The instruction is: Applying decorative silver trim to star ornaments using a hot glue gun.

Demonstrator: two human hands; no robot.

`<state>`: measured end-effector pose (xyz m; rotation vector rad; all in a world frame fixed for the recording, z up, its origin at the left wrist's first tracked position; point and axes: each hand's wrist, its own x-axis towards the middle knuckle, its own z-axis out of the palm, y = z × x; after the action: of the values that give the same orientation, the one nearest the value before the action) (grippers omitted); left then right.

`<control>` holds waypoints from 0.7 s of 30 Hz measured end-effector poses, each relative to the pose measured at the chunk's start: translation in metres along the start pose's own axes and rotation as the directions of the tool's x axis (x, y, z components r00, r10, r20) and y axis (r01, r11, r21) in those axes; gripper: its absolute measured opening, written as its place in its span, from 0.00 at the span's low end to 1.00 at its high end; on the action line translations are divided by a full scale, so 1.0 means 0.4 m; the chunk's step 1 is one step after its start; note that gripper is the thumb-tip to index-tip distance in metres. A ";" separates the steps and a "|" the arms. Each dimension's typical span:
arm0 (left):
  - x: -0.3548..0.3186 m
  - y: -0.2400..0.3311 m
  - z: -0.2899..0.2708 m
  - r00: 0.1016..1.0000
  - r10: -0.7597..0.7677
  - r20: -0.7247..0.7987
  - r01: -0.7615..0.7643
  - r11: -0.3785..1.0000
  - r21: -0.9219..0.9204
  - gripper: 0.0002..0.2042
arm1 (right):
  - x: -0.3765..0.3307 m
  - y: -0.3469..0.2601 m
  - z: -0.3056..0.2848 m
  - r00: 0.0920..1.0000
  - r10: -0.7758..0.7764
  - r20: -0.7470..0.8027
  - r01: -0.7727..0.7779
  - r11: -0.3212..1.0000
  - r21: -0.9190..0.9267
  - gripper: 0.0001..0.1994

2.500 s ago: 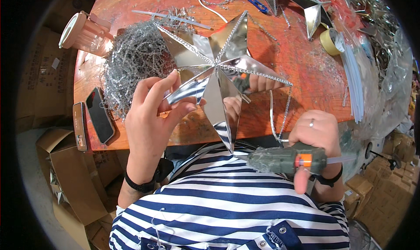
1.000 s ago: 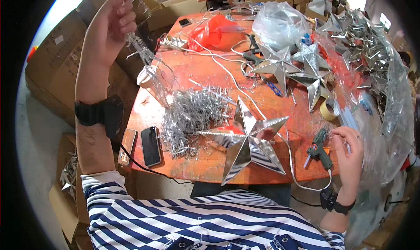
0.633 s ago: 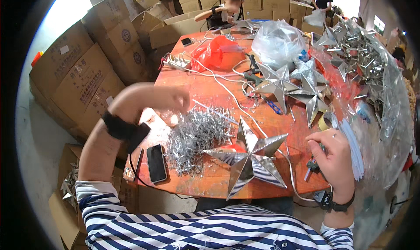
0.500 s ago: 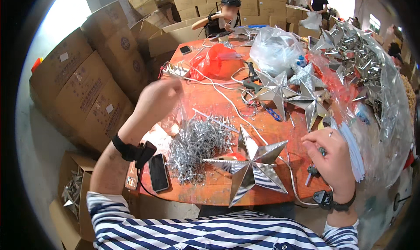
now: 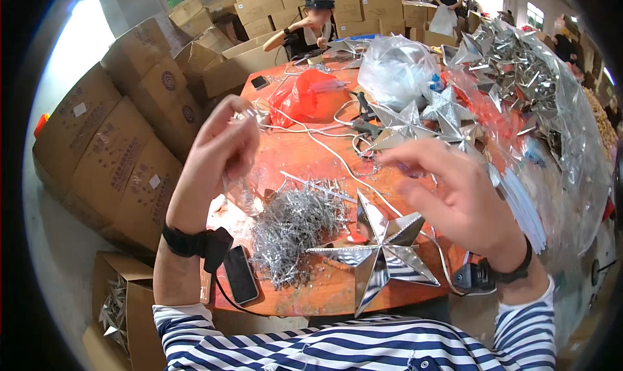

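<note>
Here the left hand (image 5: 217, 154) is raised above the orange table (image 5: 305, 157), its fingertips pinched on a small silvery piece (image 5: 245, 115) too small to tell apart. The right hand (image 5: 454, 199) hovers open, fingers spread and blurred. Below them lie a silver foil star (image 5: 383, 251), beside a heap of silver tinsel (image 5: 292, 225), and a phone (image 5: 239, 275).

- The left hand (image 5: 217, 154) is raised above the table, forearm upright, fingers drawn together in a pinch near the top
- A black band wraps the left wrist, with a striped sleeve pushed up near the elbow
- The right hand (image 5: 454, 199) is lifted too, palm turned leftward, fingers spread loose and blurred, holding nothing
- A dark band circles the right wrist, and the striped sleeve reaches almost to it
</note>
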<state>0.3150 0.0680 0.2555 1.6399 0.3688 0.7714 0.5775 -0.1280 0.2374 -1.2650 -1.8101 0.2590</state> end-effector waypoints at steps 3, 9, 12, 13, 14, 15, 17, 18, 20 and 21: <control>-0.042 0.002 0.047 0.986 -0.075 0.148 0.035 0.965 0.260 0.05 | 0.085 0.001 0.058 0.963 -0.269 0.009 0.267 0.958 0.103 0.18; -0.084 0.006 0.132 0.973 -0.113 0.202 0.029 0.926 0.377 0.05 | 0.152 -0.005 0.158 0.969 -0.078 0.236 -0.104 0.734 0.671 0.19; -0.110 -0.019 0.122 0.986 -0.088 0.139 0.023 0.910 0.415 0.06 | 0.154 -0.004 0.188 0.896 0.146 0.419 -0.407 0.647 0.645 0.16; -0.117 -0.022 0.120 0.989 -0.087 0.118 0.023 0.886 0.463 0.06 | 0.150 0.002 0.188 0.812 0.237 0.533 -0.560 0.574 0.598 0.16; -0.126 -0.025 0.109 0.988 -0.118 0.101 0.047 0.850 0.525 0.05 | 0.142 0.005 0.186 0.803 0.254 0.539 -0.583 0.518 0.625 0.16; -0.130 -0.034 0.100 0.988 -0.121 0.099 0.052 0.852 0.521 0.05 | 0.139 0.004 0.178 0.799 0.256 0.543 -0.589 0.515 0.623 0.16; -0.137 -0.056 0.092 0.991 -0.076 0.112 0.018 0.896 0.443 0.06 | 0.131 0.000 0.147 0.738 0.330 0.589 -0.564 0.781 0.268 0.18; -0.141 -0.059 0.089 0.991 -0.079 0.111 0.022 0.899 0.437 0.06 | 0.111 0.029 0.165 0.866 0.193 0.461 -0.395 0.829 0.395 0.17; -0.143 -0.064 0.082 0.985 -0.120 0.123 0.042 0.861 0.507 0.07 | 0.094 0.030 0.148 0.843 0.202 0.499 -0.416 0.833 0.364 0.15; -0.142 -0.062 0.085 0.985 -0.123 0.123 0.045 0.863 0.503 0.07 | 0.085 0.031 0.140 0.821 0.207 0.532 -0.429 0.838 0.336 0.13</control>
<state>0.3005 0.0125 0.2140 2.1396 0.5615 0.4993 0.5405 -0.0770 0.2154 -1.2346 -1.7629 1.2117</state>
